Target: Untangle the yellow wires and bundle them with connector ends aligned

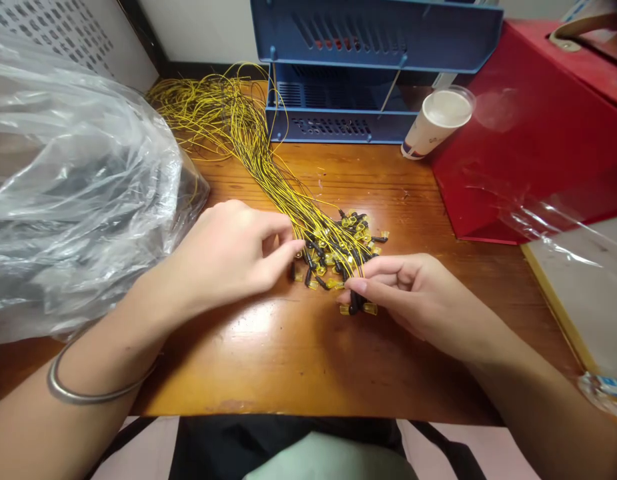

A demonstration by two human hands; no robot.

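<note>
A long bundle of thin yellow and black wires point(268, 167) runs from the back left of the table toward me. Its near ends carry black sleeves and small clear-yellow plastic connectors point(333, 257), lying in a loose heap. My right hand point(408, 293) pinches a few wires close to their ends, and the black-sleeved ends point(355, 303) hang below the fingers. At the left side of the bundle, my left hand point(238, 250) has thumb and forefinger closed together by the wires. Whatever lies between those fingertips is too small to make out.
A clear plastic bag point(88, 187) bulges at the left. Behind stands a blue slotted rack point(378, 37), with a paper cup point(431, 127) beside it. A red box point(528, 133) and a pale board with a yellow edge point(588, 287) are at the right of the wooden table point(268, 373).
</note>
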